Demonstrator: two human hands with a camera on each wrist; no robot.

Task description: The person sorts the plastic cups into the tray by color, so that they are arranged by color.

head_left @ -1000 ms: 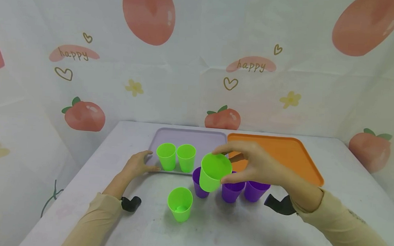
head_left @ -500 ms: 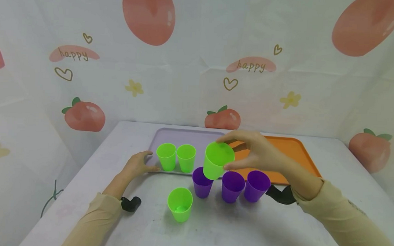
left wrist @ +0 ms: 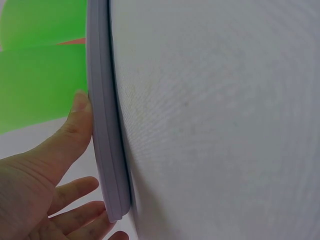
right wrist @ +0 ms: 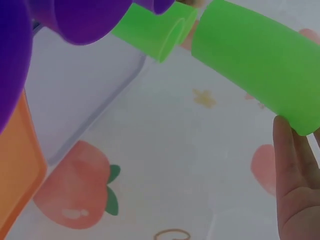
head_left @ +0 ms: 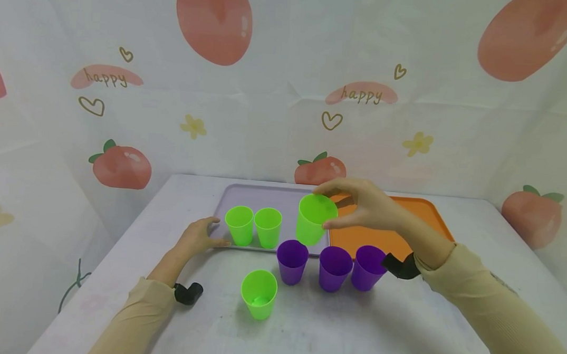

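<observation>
green cup (head_left: pixel 313 219) | pinched, right hand (head_left: pixel 365 204) | above lilac tray (head_left: pixel 263 196)

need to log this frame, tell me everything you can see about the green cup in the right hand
The green cup is bright green, plain and tapered, seemingly smooth plastic. It looks empty, mouth up, tilted slightly. The right hand pinches its rim, holding it in the air over the lilac tray's right end, behind the purple cups. Nothing else touches it.

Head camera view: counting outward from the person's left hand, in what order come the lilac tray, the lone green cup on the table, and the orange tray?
1. Lilac plastic tray: the left hand touches its near-left corner.
2. Lone bright green plastic cup: on the white table, nearer the camera, right of the hand.
3. Orange plastic tray: far right.
</observation>
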